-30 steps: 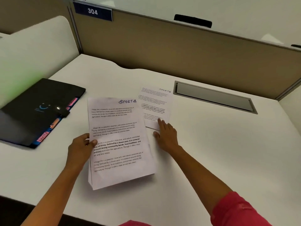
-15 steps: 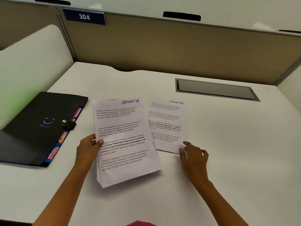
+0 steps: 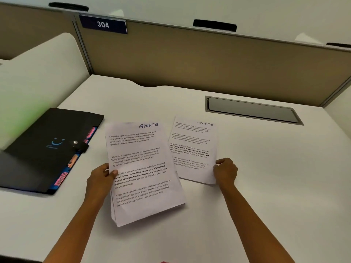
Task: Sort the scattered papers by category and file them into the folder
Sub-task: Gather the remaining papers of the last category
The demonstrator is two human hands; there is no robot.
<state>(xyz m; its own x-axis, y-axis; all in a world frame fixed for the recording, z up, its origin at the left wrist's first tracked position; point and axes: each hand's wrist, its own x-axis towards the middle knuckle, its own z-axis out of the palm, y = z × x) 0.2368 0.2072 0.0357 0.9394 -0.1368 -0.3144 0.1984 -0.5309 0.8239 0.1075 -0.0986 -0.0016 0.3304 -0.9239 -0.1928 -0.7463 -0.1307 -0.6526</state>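
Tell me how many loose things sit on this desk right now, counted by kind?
Paper stack headed SPORTS, in the left hand: 1
Single paper headed SPORTS, at the right hand: 1
Black folder with coloured tabs: 1
Total: 3

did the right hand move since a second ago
Yes. The right hand slid from the single Sports sheet's left lower part to its lower right corner, now gripping there, rightward relative to the desk slot.
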